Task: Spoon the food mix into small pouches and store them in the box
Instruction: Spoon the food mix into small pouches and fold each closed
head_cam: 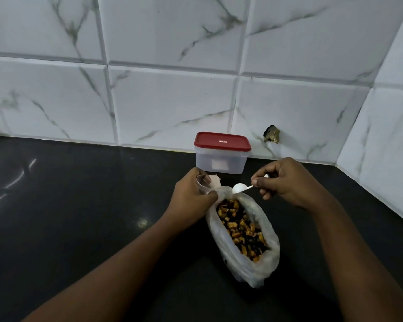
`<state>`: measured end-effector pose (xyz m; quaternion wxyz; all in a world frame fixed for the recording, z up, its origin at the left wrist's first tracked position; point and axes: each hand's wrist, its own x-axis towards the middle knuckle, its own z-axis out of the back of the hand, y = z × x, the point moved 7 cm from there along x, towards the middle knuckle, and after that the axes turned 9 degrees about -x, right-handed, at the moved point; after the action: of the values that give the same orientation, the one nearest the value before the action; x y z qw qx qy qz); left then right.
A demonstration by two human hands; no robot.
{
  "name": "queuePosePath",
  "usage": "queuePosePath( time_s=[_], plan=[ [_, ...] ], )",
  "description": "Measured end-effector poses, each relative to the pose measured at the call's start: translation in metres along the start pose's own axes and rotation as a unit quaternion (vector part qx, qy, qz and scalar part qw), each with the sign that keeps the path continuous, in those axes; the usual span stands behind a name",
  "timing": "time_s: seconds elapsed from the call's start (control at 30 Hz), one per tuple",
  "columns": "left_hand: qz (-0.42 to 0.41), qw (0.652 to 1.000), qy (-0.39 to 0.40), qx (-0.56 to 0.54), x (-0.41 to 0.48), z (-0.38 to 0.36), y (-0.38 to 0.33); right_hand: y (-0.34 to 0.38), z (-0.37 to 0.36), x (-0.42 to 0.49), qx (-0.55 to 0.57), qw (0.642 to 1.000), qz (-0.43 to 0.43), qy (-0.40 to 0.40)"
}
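A clear plastic bag (269,259) lies open on the black counter (79,217), full of an orange and dark food mix (241,231). My left hand (191,196) grips the bag's far rim together with a small clear pouch (203,182). My right hand (286,182) pinches the handle of a white plastic spoon (240,188), whose empty bowl hovers just above the bag's far opening. Behind the hands stands a translucent box (221,160) with its red lid (222,141) on. A pale item shows faintly inside the box.
White marble-patterned wall tiles (172,101) rise right behind the box and along the right side. A dark hole (271,134) breaks the tile right of the box. The glossy counter stretches away to the left.
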<state>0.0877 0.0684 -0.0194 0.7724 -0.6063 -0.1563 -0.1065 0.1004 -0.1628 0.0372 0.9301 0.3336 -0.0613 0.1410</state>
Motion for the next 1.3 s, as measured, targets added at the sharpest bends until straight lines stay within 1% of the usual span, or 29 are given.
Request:
queuePosePath(
  time_s=[0.1, 0.2, 0.3, 0.5, 0.6, 0.67, 0.73, 0.8, 0.93, 1.03, 1.1, 1.17, 1.23, 1.3],
  plan=[
    [-0.012, 0.999, -0.030, -0.015, 0.003, 0.006, -0.001, 0.006, -0.007, 0.001, -0.033, 0.999, 0.015, -0.033],
    [-0.005, 0.998, -0.055, -0.022, 0.006, 0.014, 0.003, 0.015, -0.007, 0.000, -0.030, 0.998, 0.034, -0.042],
    [0.017, 0.999, -0.040, -0.027, 0.008, 0.014, 0.010, 0.021, -0.008, -0.004, -0.005, 0.999, 0.038, -0.012],
    [0.023, 0.999, -0.024, -0.035, 0.006, 0.011, 0.010, 0.021, -0.024, -0.002, -0.078, 0.995, 0.030, 0.046],
    [0.022, 0.999, -0.019, -0.040, 0.005, 0.010, 0.009, 0.019, -0.022, -0.006, -0.084, 0.992, 0.017, 0.095],
    [0.021, 0.999, -0.009, -0.048, 0.005, 0.009, 0.008, 0.019, -0.023, -0.006, -0.096, 0.990, 0.018, 0.098],
    [0.023, 0.998, 0.004, -0.056, 0.005, 0.007, 0.008, 0.022, -0.023, -0.004, -0.133, 0.988, 0.023, 0.078],
    [0.021, 0.998, 0.013, -0.062, 0.004, 0.005, 0.008, 0.021, -0.021, -0.005, -0.143, 0.986, 0.018, 0.088],
    [0.021, 0.998, 0.020, -0.062, 0.004, 0.005, 0.010, 0.013, -0.018, -0.012, -0.117, 0.982, -0.008, 0.147],
    [0.020, 0.998, 0.024, -0.059, 0.005, 0.005, 0.010, 0.011, -0.023, -0.009, -0.114, 0.982, -0.024, 0.148],
    [0.017, 0.998, 0.022, -0.054, 0.005, 0.004, 0.009, 0.009, -0.026, -0.008, -0.093, 0.983, -0.035, 0.154],
    [0.016, 0.998, 0.023, -0.054, 0.005, 0.004, 0.009, 0.002, -0.027, -0.005, -0.046, 0.988, -0.053, 0.140],
    [0.014, 0.998, 0.024, -0.059, 0.004, 0.004, 0.008, -0.011, -0.027, 0.000, 0.021, 0.990, -0.093, 0.107],
    [0.014, 0.998, 0.026, -0.062, 0.004, 0.004, 0.008, -0.026, -0.029, 0.002, 0.091, 0.981, -0.141, 0.096]
  ],
)
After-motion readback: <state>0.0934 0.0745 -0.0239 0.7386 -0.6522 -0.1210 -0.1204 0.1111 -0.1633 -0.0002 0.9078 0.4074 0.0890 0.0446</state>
